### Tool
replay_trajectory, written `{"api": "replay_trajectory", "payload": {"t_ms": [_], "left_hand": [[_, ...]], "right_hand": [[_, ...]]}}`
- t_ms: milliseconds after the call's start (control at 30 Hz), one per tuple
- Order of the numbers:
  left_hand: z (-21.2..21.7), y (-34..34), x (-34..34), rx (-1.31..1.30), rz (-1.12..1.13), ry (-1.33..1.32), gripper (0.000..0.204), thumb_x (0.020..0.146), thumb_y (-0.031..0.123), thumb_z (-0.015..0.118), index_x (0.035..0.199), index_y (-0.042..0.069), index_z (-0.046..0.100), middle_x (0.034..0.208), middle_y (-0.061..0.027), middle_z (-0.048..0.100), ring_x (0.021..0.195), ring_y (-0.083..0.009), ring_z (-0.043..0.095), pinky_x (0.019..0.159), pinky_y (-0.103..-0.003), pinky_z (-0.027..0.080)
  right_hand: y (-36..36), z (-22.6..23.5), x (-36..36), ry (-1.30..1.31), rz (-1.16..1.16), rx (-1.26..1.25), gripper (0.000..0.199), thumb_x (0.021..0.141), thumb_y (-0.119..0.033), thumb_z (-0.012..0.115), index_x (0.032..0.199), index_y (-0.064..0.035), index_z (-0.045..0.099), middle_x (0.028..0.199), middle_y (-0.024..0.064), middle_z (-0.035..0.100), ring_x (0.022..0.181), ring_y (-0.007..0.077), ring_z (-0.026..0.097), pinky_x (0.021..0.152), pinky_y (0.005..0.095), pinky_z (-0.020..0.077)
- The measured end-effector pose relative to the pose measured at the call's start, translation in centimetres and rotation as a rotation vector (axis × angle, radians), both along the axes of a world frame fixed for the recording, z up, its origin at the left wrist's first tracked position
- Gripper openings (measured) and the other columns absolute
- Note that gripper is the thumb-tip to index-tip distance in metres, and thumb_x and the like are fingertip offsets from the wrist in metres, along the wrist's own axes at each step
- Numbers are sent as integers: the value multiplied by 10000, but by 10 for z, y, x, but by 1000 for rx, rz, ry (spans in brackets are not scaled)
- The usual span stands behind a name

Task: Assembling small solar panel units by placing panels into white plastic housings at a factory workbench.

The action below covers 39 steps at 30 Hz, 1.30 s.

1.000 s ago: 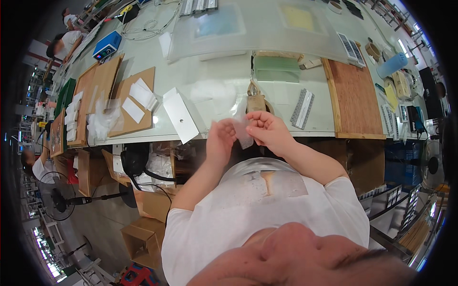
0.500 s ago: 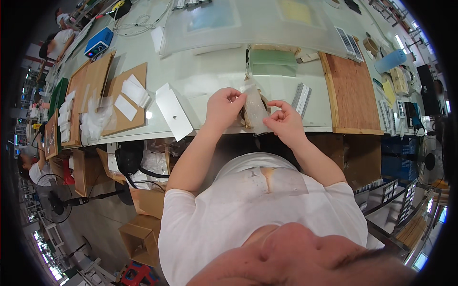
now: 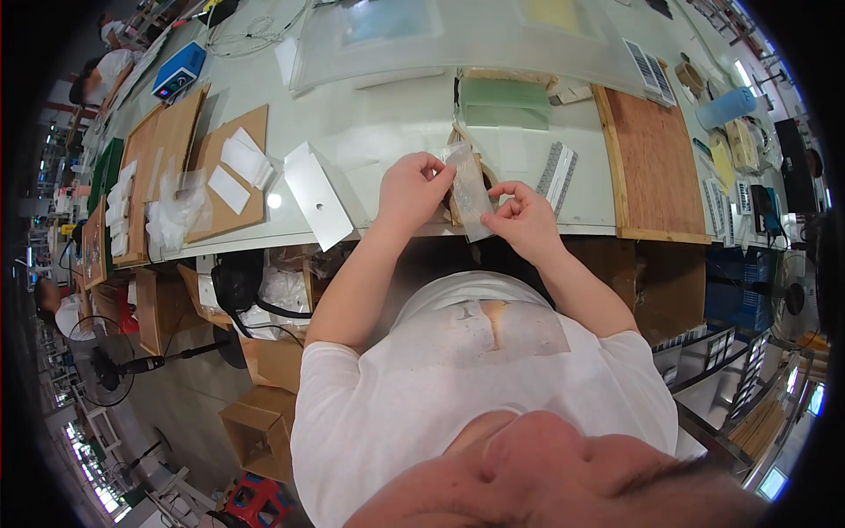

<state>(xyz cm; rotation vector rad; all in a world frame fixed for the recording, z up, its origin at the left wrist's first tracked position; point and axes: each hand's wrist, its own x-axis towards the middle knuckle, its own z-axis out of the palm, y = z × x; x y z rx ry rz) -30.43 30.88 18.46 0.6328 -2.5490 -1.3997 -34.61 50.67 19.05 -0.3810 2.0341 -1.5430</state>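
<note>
Near the table's front edge I hold a small translucent plastic sheet [image 3: 470,192] up between both hands. My left hand [image 3: 412,190] is closed, with thumb and forefinger pinching its upper left side. On the opposite side, lower down, my right hand [image 3: 525,222] pinches the edge between thumb and fingertips. Behind the sheet lies a brown, strap-like or wooden piece [image 3: 457,134], mostly covered, so its kind is unclear. Beyond it sits a pale green block or stack of sheets [image 3: 505,103].
A white plate with a hole [image 3: 318,195] lies to the left, near cardboard [image 3: 231,176] with white cards. A metal ruler-like strip [image 3: 556,179] and a wooden board [image 3: 653,163] are on the right. A large translucent sheet [image 3: 475,48] spans the far side.
The plastic sheet has turned slightly and looks narrower, its lower end nearer the table edge. My right hand has shifted a little left and up. Both hands keep their pinch.
</note>
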Motion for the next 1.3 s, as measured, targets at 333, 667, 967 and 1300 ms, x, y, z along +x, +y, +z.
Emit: {"api": "replay_trajectory", "payload": {"t_ms": [333, 667, 967, 1300], "left_hand": [[1, 1, 1, 28, -7, -15, 256, 787, 288, 683, 816, 34, 668, 669, -62, 582, 629, -194, 576, 602, -324, 465], [-4, 5, 1, -127, 28, 93, 311, 769, 307, 702, 898, 34, 626, 789, -93, 599, 730, -235, 601, 642, -336, 476], [-3, 27, 67, -415, -376, 630, 345, 609, 120, 814, 894, 90, 621, 915, -62, 614, 879, -274, 569, 770, -375, 464], [-25, 40, 67, -540, -319, 687, 287, 647, 26, 786, 897, 104, 668, 962, -19, 653, 957, -256, 576, 829, -344, 461]], "right_hand": [[0, -2, 3, 1, 13, -26, 341, 752, -32, 726, 1055, -7, 571, 609, -48, 542, 537, 11, 470, 512, 176, 370], [4, 1, 1, 114, 14, 25, 399, 747, -75, 747, 1102, -17, 575, 621, -59, 500, 564, 17, 447, 532, 183, 373], [75, -2, -104, 825, -23, 583, 572, 704, -285, 788, 1162, -15, 578, 1073, 117, 562, 930, 264, 588, 802, 358, 491], [73, 13, -112, 600, 38, 680, 573, 687, -323, 800, 1111, -1, 590, 1161, 119, 532, 1075, 293, 544, 913, 360, 450]]}}
